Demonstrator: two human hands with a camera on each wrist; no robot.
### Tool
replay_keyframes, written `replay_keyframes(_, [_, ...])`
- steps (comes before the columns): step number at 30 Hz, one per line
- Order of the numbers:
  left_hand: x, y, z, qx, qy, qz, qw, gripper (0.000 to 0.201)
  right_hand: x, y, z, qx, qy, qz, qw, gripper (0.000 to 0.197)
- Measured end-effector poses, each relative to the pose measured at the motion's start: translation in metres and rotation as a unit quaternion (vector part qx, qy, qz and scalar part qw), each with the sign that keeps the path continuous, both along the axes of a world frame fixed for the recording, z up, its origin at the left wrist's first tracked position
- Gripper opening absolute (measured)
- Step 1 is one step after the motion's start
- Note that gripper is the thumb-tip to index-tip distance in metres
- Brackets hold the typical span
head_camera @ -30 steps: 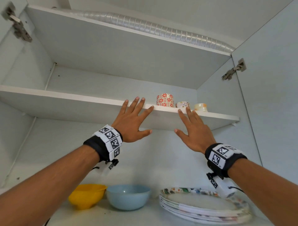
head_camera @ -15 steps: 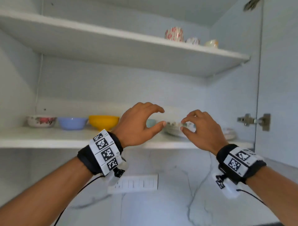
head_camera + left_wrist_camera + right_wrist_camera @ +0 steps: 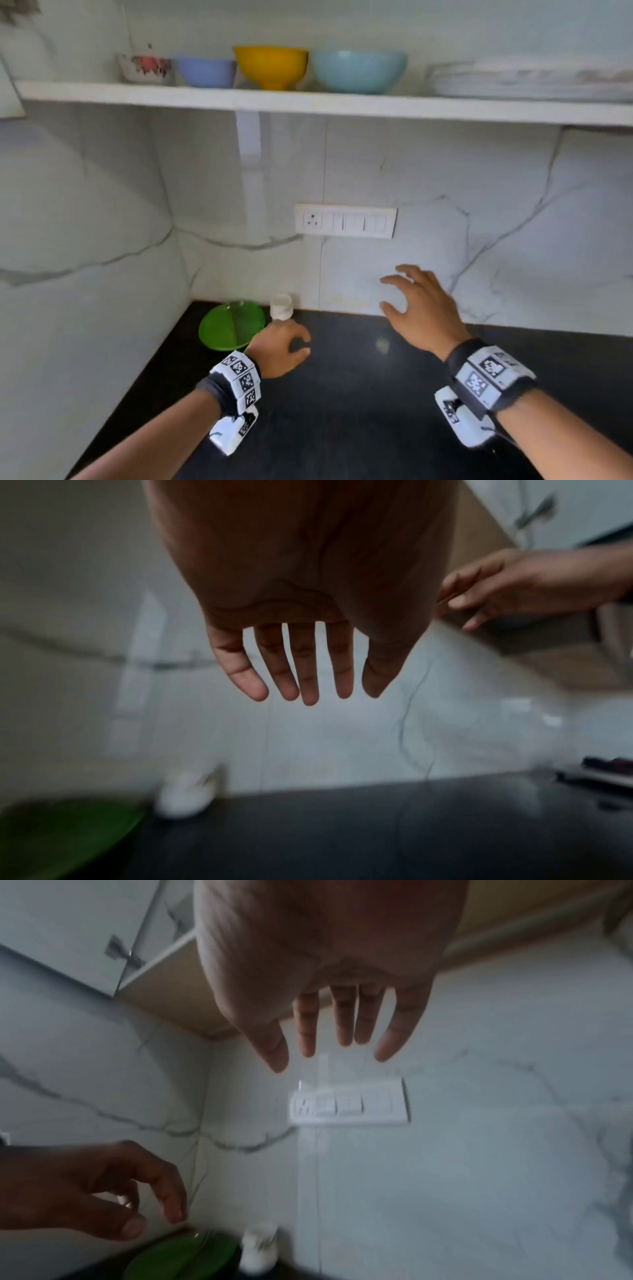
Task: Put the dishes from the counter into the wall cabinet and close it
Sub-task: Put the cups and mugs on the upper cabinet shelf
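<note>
Nearest, both wrists are seen banded with marker cuffs above the black counter [image 3: 376,394].

The left hand [image 3: 279,346] is held low over the counter, just beside the green plate [image 3: 231,325]. Its fingers [image 3: 310,669] are extended and slightly spread in the left wrist view, loosely bent in the head view; nothing is gripped. Judged from its position, it is being lowered toward the plate or the cup.

The right hand [image 3: 419,308] is held higher and further right, in front of the marble wall. Its fingers [image 3: 344,1020] are spread and relaxed, and nothing is held. It appears to be kept free for whichever of the two items the left hand does not take.

Further back, in the corner where counter meets wall, the plate is seen lying flat. The small white cup [image 3: 281,306] stands upright just to its right, against the wall; whether the two touch cannot be told. These are the only dishes seen on the counter.

On the wall a switch panel [image 3: 346,221] is mounted.

Farthest and highest, the cabinet shelf [image 3: 308,102] is seen loaded: a flowered bowl [image 3: 144,68], a lilac bowl [image 3: 205,72], a yellow bowl [image 3: 270,68], a pale blue bowl [image 3: 358,70] and a stack of plates [image 3: 531,78] at the right. The bowls are ranged in a row near the front edge. The task is judged mostly done; the cabinet is not yet closed.
</note>
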State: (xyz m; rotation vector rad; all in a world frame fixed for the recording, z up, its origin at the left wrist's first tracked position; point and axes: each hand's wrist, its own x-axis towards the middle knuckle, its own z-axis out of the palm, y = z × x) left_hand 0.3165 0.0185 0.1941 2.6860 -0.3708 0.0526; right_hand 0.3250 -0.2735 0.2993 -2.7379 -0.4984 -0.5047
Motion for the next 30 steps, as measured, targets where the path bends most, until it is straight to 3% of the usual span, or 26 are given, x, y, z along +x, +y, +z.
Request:
replay_keyframes(3, [-0.022,0.026,-0.071,0.035,0.106,0.064,0.992,0.039,-0.001,0.022,-0.067,-0.04,0.114,0.022,0.992,0.047])
replay_keyframes(6, [-0.038,0.052,-0.114,0.04,0.149,0.105,0.983,0.031,-0.006,0.045,-0.127,-0.071,0.208,0.039,0.975,0.051])
replay_keyframes(10, [-0.026,0.07,-0.124,0.025,0.14,0.12,0.982,0.027,-0.003,0.072,-0.187,-0.096,0.3,0.036,0.948,0.062])
replay_keyframes(13, [0.0,0.078,-0.121,0.005,0.137,0.105,0.985,0.035,0.007,0.088,-0.215,-0.1,0.344,0.003,0.934,0.075])
replay_keyframes(21, [0.113,0.086,-0.104,-0.028,0.08,0.075,0.994,0.053,0.041,0.103,-0.239,-0.111,0.401,-0.062,0.907,0.104])
replay_keyframes(30, [0.218,0.079,-0.114,-0.013,0.082,0.114,0.99,0.094,0.055,0.107,-0.25,-0.122,0.43,-0.057,0.893,0.11])
